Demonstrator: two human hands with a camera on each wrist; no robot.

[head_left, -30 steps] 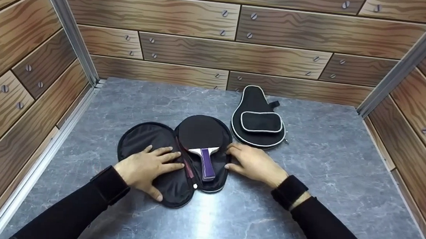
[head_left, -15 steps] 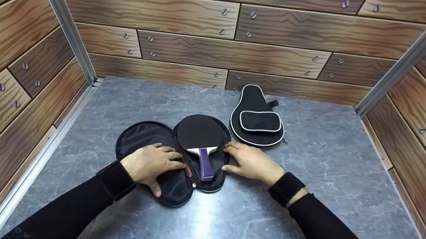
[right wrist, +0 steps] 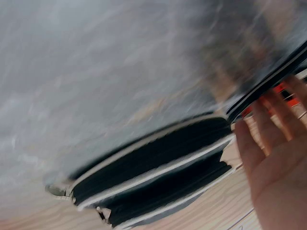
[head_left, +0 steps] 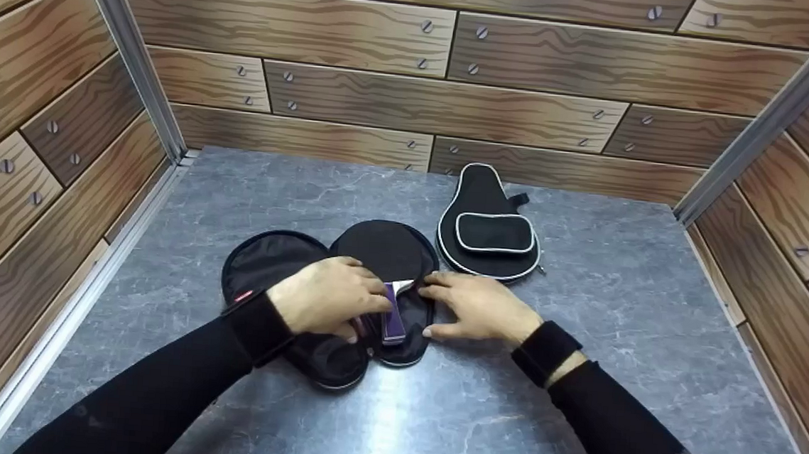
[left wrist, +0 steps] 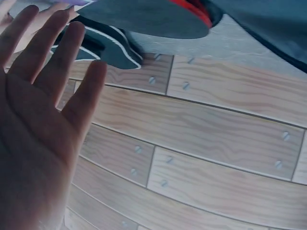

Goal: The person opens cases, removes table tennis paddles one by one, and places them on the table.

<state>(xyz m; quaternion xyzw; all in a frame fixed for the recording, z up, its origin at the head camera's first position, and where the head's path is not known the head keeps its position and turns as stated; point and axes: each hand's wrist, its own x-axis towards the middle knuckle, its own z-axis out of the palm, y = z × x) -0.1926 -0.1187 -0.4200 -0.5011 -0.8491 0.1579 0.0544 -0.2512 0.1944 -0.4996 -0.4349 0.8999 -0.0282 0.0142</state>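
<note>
A black paddle case lies unzipped and spread flat, its two halves side by side. In its right half rests a table tennis paddle, black face up, with a purple handle towards me. My left hand is over the case's middle, fingertips at the handle and covering part of it; whether they touch it I cannot tell. Its fingers look extended in the left wrist view, near the paddle's red-edged blade. My right hand is at the case's right edge, fingers fairly straight in the right wrist view.
Behind my right hand lies a second, closed black paddle case with white piping and a front pocket. The grey marbled tabletop meets wood-patterned walls at the back and both sides.
My left hand has lifted off the case's left half and moved right, to the paddle's handle. My right hand has stayed about the same at the case's right edge.
</note>
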